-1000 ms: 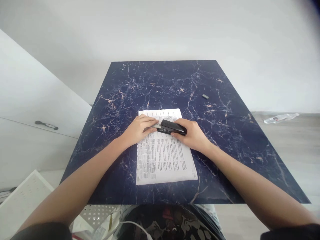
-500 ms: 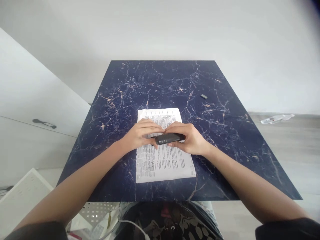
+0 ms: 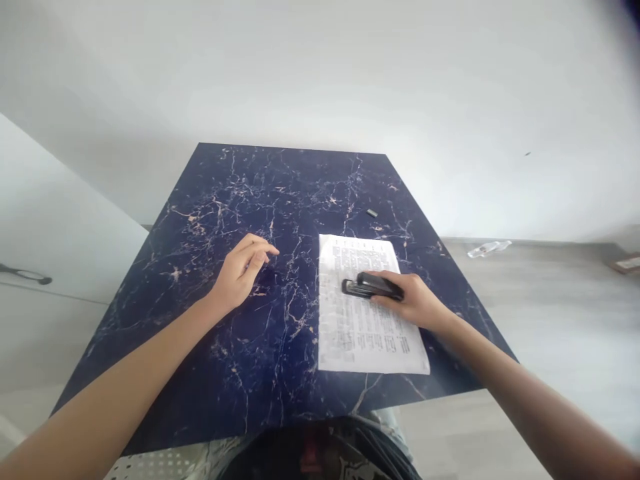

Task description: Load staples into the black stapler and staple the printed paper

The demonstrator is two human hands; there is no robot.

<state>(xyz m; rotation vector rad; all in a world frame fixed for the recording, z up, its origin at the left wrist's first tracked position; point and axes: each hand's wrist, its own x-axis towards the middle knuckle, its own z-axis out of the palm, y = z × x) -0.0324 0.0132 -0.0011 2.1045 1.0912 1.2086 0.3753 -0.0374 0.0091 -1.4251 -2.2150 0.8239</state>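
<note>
My right hand (image 3: 407,299) is closed around a black stapler (image 3: 377,285). The stapler is held above or on a printed sheet of paper (image 3: 370,340), its front end pointing left; I cannot tell whether it touches the sheet. Left of the paper, my left hand (image 3: 243,270) holds nothing, with its fingers bent and somewhat apart over the tabletop. The paper lies on the dark blue marbled table (image 3: 280,393), near its front edge.
A small strip of staples or similar grey piece (image 3: 372,213) lies on the table beyond the paper. Clear plastic packaging (image 3: 489,249) is on the floor at right. A white cabinet with a dark handle (image 3: 25,273) stands at left.
My left hand has come away from the stapler and moved left off the paper. My right hand keeps hold of the stapler. The whole view has turned somewhat.
</note>
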